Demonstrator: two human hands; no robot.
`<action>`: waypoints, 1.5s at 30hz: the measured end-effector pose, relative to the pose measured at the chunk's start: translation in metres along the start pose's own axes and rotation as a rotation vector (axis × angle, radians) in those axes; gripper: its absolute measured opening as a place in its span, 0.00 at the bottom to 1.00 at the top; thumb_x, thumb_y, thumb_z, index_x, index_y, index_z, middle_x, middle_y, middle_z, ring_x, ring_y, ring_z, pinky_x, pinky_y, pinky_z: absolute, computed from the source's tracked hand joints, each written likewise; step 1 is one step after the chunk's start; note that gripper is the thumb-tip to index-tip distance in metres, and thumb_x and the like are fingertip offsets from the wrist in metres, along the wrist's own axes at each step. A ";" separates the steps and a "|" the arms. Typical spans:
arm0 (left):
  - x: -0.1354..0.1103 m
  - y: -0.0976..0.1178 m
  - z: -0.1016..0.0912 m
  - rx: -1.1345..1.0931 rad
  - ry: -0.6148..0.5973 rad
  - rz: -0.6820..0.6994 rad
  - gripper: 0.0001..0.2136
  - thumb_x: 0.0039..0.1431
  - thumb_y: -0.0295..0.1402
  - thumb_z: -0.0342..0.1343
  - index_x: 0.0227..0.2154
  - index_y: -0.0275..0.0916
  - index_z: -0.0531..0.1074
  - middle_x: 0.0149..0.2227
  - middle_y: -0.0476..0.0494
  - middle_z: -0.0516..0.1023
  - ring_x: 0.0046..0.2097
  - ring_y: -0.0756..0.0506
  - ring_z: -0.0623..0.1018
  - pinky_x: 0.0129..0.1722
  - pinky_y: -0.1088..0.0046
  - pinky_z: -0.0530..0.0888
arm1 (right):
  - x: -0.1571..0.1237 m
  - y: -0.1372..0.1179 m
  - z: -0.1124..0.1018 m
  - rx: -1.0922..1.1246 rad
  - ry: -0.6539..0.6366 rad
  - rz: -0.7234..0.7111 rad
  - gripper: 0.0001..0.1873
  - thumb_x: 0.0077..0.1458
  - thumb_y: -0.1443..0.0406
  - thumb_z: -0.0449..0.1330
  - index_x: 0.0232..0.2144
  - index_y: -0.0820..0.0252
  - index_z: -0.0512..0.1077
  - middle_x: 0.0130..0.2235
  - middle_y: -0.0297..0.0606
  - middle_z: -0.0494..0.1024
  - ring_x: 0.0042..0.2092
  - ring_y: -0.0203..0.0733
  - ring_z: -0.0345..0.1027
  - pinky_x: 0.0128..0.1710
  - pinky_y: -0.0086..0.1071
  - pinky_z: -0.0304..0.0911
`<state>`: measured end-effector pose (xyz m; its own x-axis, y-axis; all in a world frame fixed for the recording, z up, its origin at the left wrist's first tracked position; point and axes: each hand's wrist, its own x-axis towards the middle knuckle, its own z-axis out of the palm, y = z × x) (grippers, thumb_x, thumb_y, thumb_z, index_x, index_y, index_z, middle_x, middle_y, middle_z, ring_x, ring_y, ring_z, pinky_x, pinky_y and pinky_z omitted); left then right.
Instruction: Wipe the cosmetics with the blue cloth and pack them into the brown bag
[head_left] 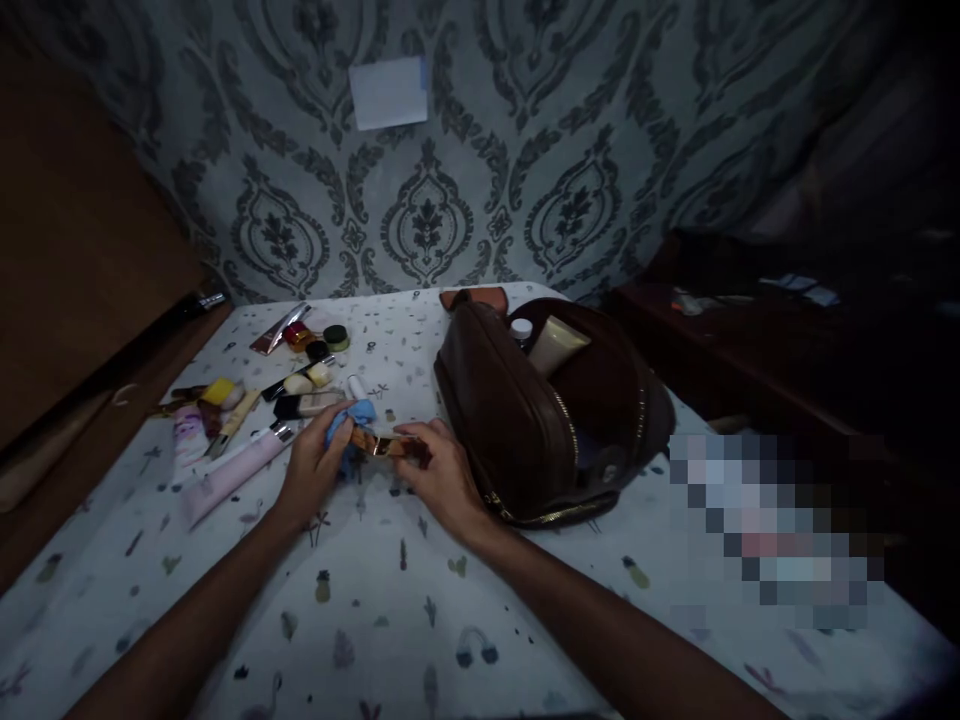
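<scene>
My left hand is closed around a crumpled blue cloth, which it presses to one end of a shiny brown-and-gold cosmetic item. The other end of this slender item is pinched in the fingers of my right hand; its exact kind does not show. Just right of that hand stands a brown toiletry bag, unzipped. A beige tube and a white-capped bottle stick out of its opening. Left of my left hand lie a pink tube and a foundation bottle.
More cosmetics spread over the patterned tablecloth at the left: a purple-white tube, a green-lidded jar and a red jar. An orange-brown pouch lies behind the bag. A blurred-out patch covers the right side. Patterned wall behind.
</scene>
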<state>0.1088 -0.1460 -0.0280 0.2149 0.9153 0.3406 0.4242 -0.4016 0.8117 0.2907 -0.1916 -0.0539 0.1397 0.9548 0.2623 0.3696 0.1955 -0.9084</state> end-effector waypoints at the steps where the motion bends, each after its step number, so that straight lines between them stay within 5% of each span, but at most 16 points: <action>1: 0.000 0.001 0.000 -0.004 -0.001 0.001 0.21 0.65 0.48 0.48 0.49 0.38 0.73 0.48 0.41 0.80 0.50 0.41 0.77 0.52 0.65 0.72 | 0.000 -0.001 0.000 0.008 0.004 -0.007 0.19 0.45 0.73 0.62 0.41 0.57 0.78 0.35 0.33 0.69 0.37 0.38 0.70 0.37 0.31 0.67; 11: 0.000 0.002 -0.002 -0.044 -0.034 0.002 0.19 0.66 0.47 0.49 0.50 0.39 0.73 0.48 0.42 0.80 0.50 0.41 0.77 0.52 0.65 0.71 | 0.001 0.000 -0.001 0.072 0.039 -0.024 0.17 0.43 0.72 0.61 0.38 0.58 0.77 0.34 0.33 0.70 0.33 0.37 0.68 0.33 0.30 0.66; 19: -0.001 0.003 -0.005 0.006 -0.038 0.072 0.18 0.67 0.44 0.49 0.49 0.38 0.73 0.47 0.41 0.79 0.50 0.41 0.77 0.51 0.66 0.71 | 0.006 0.011 0.006 0.365 0.040 0.084 0.25 0.44 0.65 0.67 0.47 0.59 0.70 0.38 0.37 0.75 0.37 0.39 0.70 0.40 0.34 0.69; 31: -0.005 0.005 -0.003 0.025 -0.010 0.180 0.20 0.67 0.45 0.48 0.52 0.38 0.72 0.49 0.40 0.77 0.51 0.41 0.76 0.51 0.64 0.72 | 0.003 -0.005 -0.001 0.170 0.127 0.015 0.14 0.41 0.65 0.69 0.32 0.58 0.71 0.28 0.29 0.68 0.28 0.35 0.60 0.28 0.28 0.57; 40: -0.003 0.006 -0.005 -0.054 -0.033 0.041 0.21 0.62 0.47 0.55 0.50 0.38 0.74 0.47 0.40 0.78 0.50 0.39 0.77 0.53 0.63 0.71 | 0.001 -0.003 -0.002 0.161 0.037 -0.041 0.14 0.47 0.67 0.64 0.39 0.58 0.75 0.34 0.33 0.69 0.31 0.37 0.63 0.32 0.30 0.61; 45: -0.001 0.007 -0.005 -0.146 -0.027 -0.014 0.22 0.60 0.47 0.57 0.51 0.38 0.74 0.50 0.40 0.79 0.53 0.39 0.76 0.57 0.62 0.70 | -0.001 -0.004 -0.002 0.194 -0.006 -0.074 0.13 0.51 0.65 0.61 0.41 0.57 0.72 0.40 0.36 0.74 0.42 0.42 0.68 0.43 0.34 0.64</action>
<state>0.1070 -0.1491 -0.0205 0.2345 0.9189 0.3172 0.2954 -0.3783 0.8773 0.2909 -0.1941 -0.0503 0.1133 0.9374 0.3295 0.1946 0.3042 -0.9325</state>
